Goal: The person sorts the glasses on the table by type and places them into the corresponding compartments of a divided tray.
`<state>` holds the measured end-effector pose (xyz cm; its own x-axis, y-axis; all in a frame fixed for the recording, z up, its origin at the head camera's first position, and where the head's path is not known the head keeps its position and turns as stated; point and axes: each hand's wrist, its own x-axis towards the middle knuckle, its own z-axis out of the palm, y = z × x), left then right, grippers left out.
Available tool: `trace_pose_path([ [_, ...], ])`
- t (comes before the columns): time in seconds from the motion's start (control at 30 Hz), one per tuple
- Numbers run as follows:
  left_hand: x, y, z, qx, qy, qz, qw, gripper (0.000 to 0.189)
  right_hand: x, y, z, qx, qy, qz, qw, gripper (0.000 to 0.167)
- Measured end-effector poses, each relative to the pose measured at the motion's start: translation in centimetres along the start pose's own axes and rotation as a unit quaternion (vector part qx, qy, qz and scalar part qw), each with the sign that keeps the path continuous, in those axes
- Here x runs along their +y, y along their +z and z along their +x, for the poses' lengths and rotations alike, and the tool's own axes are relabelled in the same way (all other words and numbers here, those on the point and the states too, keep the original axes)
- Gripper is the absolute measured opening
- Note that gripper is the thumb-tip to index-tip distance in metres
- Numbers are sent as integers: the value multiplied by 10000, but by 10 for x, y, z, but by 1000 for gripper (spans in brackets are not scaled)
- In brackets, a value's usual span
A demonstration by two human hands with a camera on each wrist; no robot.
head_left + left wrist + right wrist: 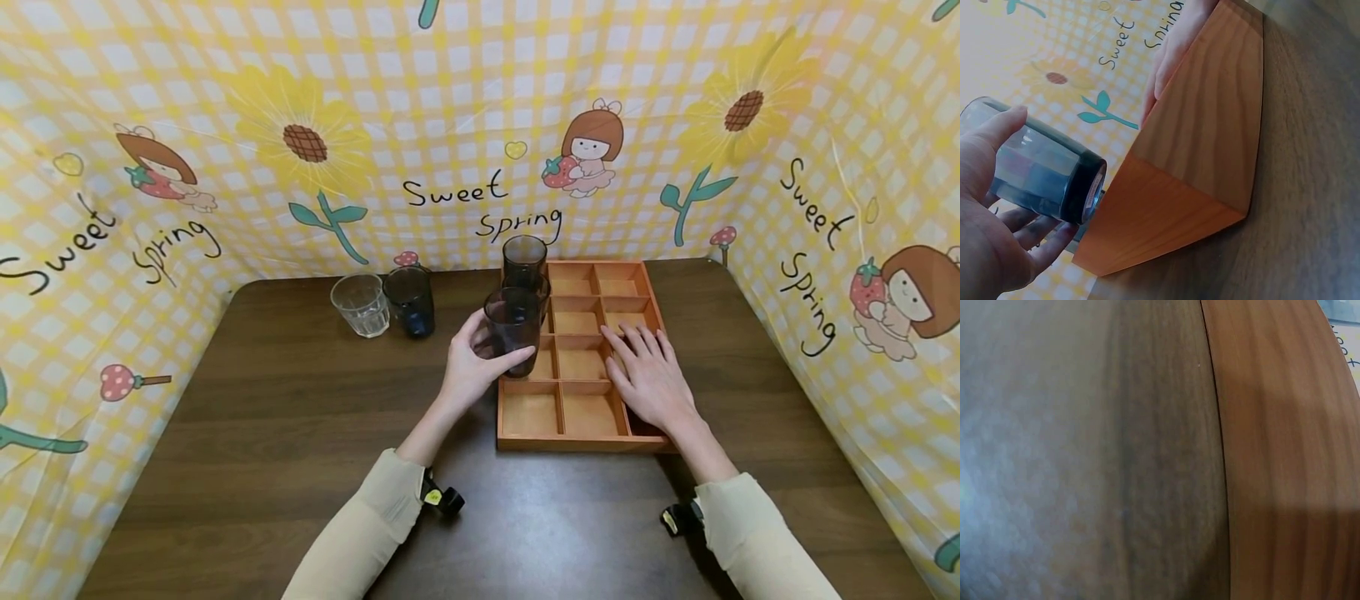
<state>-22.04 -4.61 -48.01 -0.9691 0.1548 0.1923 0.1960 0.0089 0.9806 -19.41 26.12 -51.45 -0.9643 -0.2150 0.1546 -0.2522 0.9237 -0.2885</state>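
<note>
My left hand (472,358) grips a dark tinted glass tumbler (513,333) above the left column of a wooden compartment tray (585,444). In the left wrist view the thumb and fingers wrap the sides of this tumbler (1047,165), its base close to the tray's rim. Another dark tumbler (523,252) stands behind it at the tray's far left; part of a further dark rim shows between them. My right hand (652,379) lies over the tray's right side, fingers extended, holding nothing visible. The right wrist view shows only the tray's side wall (1285,456) and tabletop, no hand.
Left of the tray, near the table's back edge, a clear glass tumbler (362,307) and a dark tumbler (410,304) stand side by side. A yellow checked cloth (450,108) with printed flowers rises around the back and sides of the dark wooden table (300,433).
</note>
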Motion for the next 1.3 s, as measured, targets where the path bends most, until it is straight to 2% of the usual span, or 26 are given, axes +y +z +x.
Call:
trace_pose_path([
  [0.23,-4,8,5,72,-58,85,9999,73,0,1,-1,28,-19,23,10000,56],
  [0.4,-6,11,7,44,59,211,9998,74,0,0,0,46,-16,37,10000,56],
  [0.73,-10,15,3,57,391,781,9962,77,1,1,0,32,-4,12,10000,56],
  [1.1,-12,16,4,33,552,865,9947,74,1,1,0,52,-10,20,10000,56],
  [1.3,-14,17,3,-55,510,990,9938,79,1,1,0,34,1,-2,10000,57],
])
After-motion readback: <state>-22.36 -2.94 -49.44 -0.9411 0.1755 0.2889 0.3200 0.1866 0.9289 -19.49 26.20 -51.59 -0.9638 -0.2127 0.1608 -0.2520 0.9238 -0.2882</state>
